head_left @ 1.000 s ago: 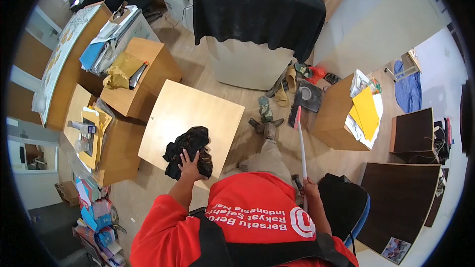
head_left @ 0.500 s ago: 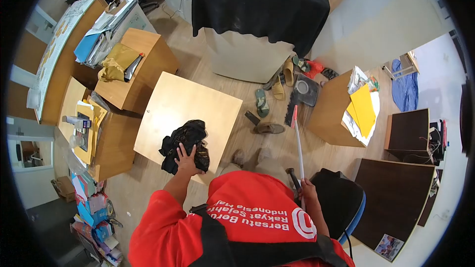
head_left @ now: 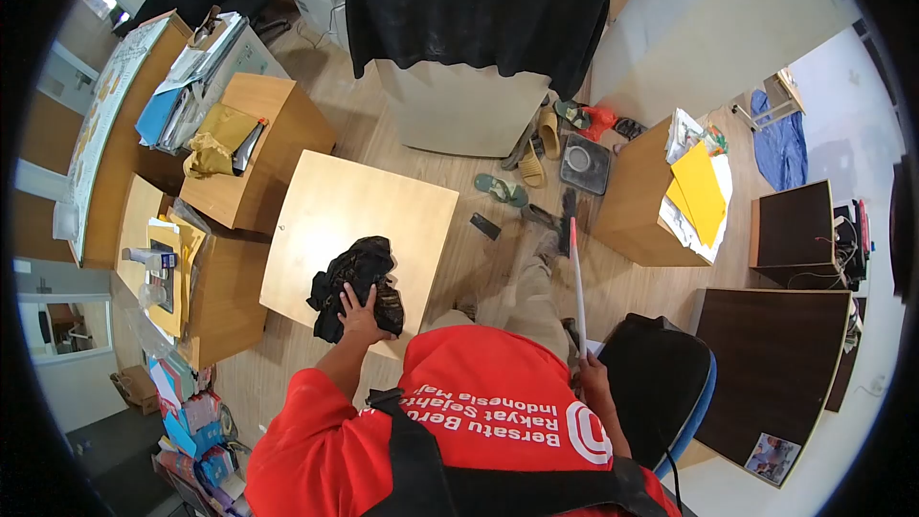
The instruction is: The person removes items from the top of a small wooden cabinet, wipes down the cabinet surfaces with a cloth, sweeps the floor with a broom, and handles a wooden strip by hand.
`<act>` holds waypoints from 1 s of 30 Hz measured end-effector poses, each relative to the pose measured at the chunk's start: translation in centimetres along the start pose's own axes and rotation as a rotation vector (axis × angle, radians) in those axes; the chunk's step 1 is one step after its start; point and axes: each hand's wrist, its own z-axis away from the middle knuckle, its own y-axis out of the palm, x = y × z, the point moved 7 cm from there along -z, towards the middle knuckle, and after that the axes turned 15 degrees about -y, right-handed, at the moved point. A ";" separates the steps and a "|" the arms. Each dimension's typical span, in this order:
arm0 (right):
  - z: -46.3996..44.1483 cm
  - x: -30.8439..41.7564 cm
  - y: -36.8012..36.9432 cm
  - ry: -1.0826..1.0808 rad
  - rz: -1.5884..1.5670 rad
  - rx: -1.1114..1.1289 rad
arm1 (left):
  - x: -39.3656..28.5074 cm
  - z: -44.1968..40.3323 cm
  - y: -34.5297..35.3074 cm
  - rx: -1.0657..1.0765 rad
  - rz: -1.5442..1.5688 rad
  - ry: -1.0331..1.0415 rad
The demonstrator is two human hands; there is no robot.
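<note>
My left hand [head_left: 360, 318] lies spread, fingers apart, on a crumpled black cloth [head_left: 337, 289]. That cloth rests near the front edge of a light wooden table [head_left: 369, 199]. My right hand [head_left: 593, 375] is wrapped round the white handle of a broom [head_left: 578, 292], low at my right side. The broom's dark bristles [head_left: 570, 202] touch the floor beside my outstretched foot. Several sandals lie around there, among them a green one [head_left: 501, 190] and a tan one [head_left: 531, 165]. A small dark flat object [head_left: 485, 226] is on the floor.
A black office chair [head_left: 651, 373] stands close on my right. Beyond the broom are a dark square scale-like object [head_left: 585, 165] and a wooden cabinet [head_left: 637, 196] with papers. Wooden cabinets [head_left: 230, 278] with folders line the left; a black-draped block [head_left: 469, 19] stands ahead.
The broom head has swung left toward my foot. The green sandal has turned sideways and shifted left. My foot has stepped forward, while my left hand stays on the cloth.
</note>
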 end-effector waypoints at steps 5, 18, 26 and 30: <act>-1.3 -0.3 -0.1 -0.224 0.302 -0.044 | 0.1 0.0 0.2 -0.030 0.018 0.016; -7.7 0.1 12.9 -0.337 0.801 0.144 | 2.0 1.3 3.8 -0.086 0.156 0.011; -9.6 -6.5 22.4 -0.169 0.793 0.126 | 2.2 -0.1 4.7 -0.139 0.095 0.041; -3.7 -14.0 19.8 -0.262 0.710 0.109 | 2.7 -1.0 5.3 -0.161 0.053 0.106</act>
